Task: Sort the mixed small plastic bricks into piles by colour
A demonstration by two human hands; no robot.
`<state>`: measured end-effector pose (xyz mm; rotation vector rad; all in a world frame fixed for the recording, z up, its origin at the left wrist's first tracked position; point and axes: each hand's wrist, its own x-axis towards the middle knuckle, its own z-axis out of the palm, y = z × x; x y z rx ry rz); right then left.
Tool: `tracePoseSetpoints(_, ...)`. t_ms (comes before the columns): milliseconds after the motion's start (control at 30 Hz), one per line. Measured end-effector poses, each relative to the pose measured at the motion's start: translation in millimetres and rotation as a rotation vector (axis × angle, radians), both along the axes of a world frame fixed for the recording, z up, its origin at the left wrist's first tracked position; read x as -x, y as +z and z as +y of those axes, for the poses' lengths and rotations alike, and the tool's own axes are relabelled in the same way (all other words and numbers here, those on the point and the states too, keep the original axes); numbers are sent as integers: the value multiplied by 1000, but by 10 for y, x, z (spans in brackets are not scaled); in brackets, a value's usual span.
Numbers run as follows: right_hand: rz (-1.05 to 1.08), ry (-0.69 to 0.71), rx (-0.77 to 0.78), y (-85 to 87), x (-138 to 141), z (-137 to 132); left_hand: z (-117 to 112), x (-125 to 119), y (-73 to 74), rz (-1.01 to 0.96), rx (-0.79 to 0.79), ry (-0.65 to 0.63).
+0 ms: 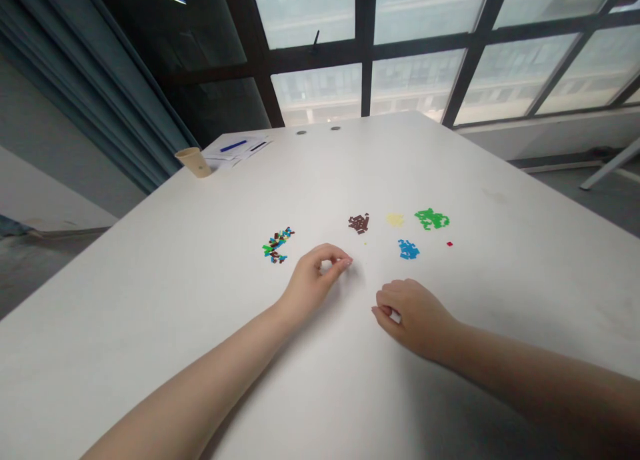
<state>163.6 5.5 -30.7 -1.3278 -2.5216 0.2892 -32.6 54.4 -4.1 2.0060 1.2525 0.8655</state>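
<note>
My left hand (317, 273) is over the middle of the table, thumb and index finger pinched together; whatever is between the tips is too small to make out. To its left lies a mixed pile of small coloured pieces (276, 245). My right hand (413, 313) is curled nearer to me, its fingertips partly hidden, and I cannot see what they hold. Beyond the hands are sorted groups: brown pieces (359, 223), yellow pieces (395, 219), green pieces (432, 219) and blue pieces (409, 249). One red piece (449, 244) lies at the right, and a tiny yellow-green piece (365, 243) sits below the brown group.
The white table (310, 187) reaches to the windows. At its far left stand a tan paper cup (195, 163) and papers (225, 155) with a blue pen (233, 145) on them. Two round grommets (335, 128) are set near the far edge.
</note>
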Motion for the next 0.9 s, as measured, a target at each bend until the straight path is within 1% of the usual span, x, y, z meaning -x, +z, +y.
tracePoseSetpoints(67,6,-12,-1,0,-2,0,-92,-93,-38,-211,136,-45)
tracePoseSetpoints(133,13,-14,-5,-7,-3,0,-157,-145,-73,-327,218,-87)
tracePoseSetpoints(233,60,-35,-5,-16,2,0,-203,-169,-87,-400,269,-134)
tracePoseSetpoints(367,166,-67,11,4,15,4,-220,-176,-66,-480,284,-170)
tracePoseSetpoints(567,307,-75,-63,37,9,6,-232,-183,-97,-529,270,-226)
tracePoseSetpoints(667,404,-69,-104,44,0,-10,-243,-178,-91,-507,238,-248)
tracePoseSetpoints(800,564,-15,-174,59,-5,-29,-257,-179,-56,-444,232,-262)
tracePoseSetpoints(900,626,35,-216,69,-9,-36,-260,-187,-51,-430,249,-278)
